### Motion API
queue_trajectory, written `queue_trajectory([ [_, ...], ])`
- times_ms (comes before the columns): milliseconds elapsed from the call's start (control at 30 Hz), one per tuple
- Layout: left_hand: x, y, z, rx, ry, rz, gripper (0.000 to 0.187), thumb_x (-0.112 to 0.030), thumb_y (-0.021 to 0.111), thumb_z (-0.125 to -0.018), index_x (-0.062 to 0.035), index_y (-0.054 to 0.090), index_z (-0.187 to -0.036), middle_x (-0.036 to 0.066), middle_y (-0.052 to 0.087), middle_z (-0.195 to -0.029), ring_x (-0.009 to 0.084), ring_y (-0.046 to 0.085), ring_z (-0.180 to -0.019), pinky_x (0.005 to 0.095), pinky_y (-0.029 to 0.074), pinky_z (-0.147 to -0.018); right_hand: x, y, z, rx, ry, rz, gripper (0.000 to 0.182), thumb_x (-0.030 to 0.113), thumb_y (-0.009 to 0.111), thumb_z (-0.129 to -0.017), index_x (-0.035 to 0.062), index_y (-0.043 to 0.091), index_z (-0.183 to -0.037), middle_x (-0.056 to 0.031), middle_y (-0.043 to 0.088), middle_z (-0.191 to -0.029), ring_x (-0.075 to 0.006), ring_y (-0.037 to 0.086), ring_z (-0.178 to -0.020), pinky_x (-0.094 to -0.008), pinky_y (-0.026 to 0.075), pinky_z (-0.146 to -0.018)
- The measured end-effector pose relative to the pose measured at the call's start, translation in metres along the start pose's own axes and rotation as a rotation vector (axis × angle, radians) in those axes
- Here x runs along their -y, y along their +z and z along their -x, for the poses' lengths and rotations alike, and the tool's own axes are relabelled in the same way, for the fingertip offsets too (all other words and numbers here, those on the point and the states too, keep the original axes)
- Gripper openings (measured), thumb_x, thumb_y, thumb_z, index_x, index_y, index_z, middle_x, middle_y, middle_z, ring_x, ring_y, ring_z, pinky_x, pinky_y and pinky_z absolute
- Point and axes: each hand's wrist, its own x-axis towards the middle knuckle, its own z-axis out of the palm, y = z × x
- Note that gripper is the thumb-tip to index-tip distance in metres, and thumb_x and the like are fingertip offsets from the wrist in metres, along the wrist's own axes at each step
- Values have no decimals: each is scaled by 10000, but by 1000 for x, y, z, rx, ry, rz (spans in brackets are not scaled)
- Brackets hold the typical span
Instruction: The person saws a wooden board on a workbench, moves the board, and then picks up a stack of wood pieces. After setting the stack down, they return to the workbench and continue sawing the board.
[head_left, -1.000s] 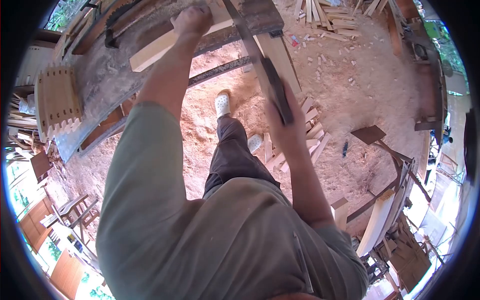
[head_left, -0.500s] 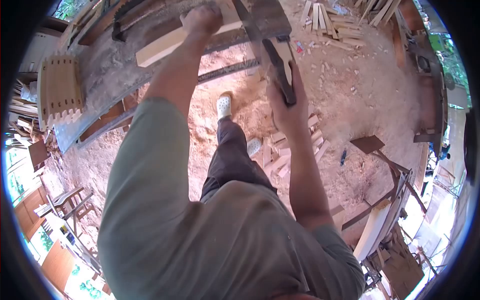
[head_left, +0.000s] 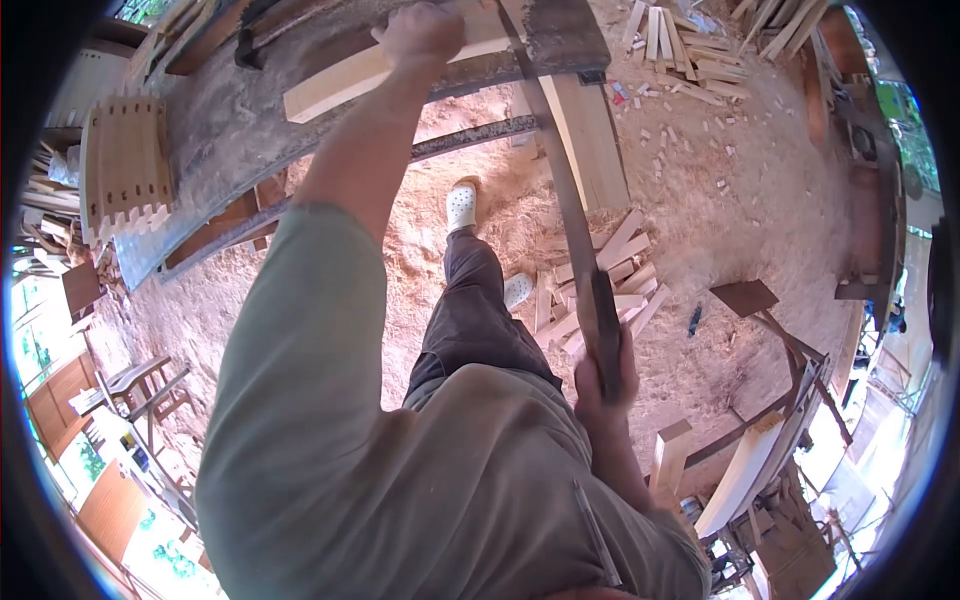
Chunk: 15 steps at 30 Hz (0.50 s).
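My left hand (head_left: 422,35) is closed over a pale wooden beam (head_left: 335,88), pressing it against the workbench (head_left: 235,130). In my right hand (head_left: 607,378) is the dark handle of a handsaw (head_left: 562,170), the fingers wrapped round it. The saw's long narrow blade slants up from the handle to the bench, where its far end meets the beam to the right of my left hand. Whether the teeth sit in a cut is too small to tell.
A wide pale board (head_left: 590,140) stands under the bench's right end. Cut wood pieces (head_left: 625,265) lie in a pile on the sawdust floor, near my shoes (head_left: 461,205). Slotted boards (head_left: 125,160) rest at the bench's left end, and more sticks (head_left: 675,45) are heaped at the back.
My right hand has drawn the saw back toward my body, so much more of the blade shows. The left hand stays on the beam; the whole view has shifted slightly.
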Motion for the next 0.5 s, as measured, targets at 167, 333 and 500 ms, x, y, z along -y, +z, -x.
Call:
queue_trajectory([
  [167,-2,-3,0,-105,38,130,499,-415,381,-961,-91,760,-941,178,717,-1076,373,645,-1096,558,335,-1082,3,35,-87,11,-84,1,573,51,597,-895,-26,418,-1434,-144,644,-961,-197,666,-826,-311,521,-702],
  [333,2,-1,-3,-194,66,29,455,-356,377,-958,-87,744,-963,195,715,-1057,385,657,-1058,572,368,-1043,25,79,-175,52,-92,-113,562,116,609,-941,-24,408,-1446,-123,657,-911,-146,618,-783,-300,515,-698],
  [500,-6,-11,10,12,-2,38,510,-368,367,-908,-64,731,-1095,195,693,-1167,362,614,-1166,562,249,-1141,6,20,-44,-13,-34,-3,598,57,618,-903,-75,381,-1436,-174,681,-1083,-191,676,-944,-310,539,-801],
])
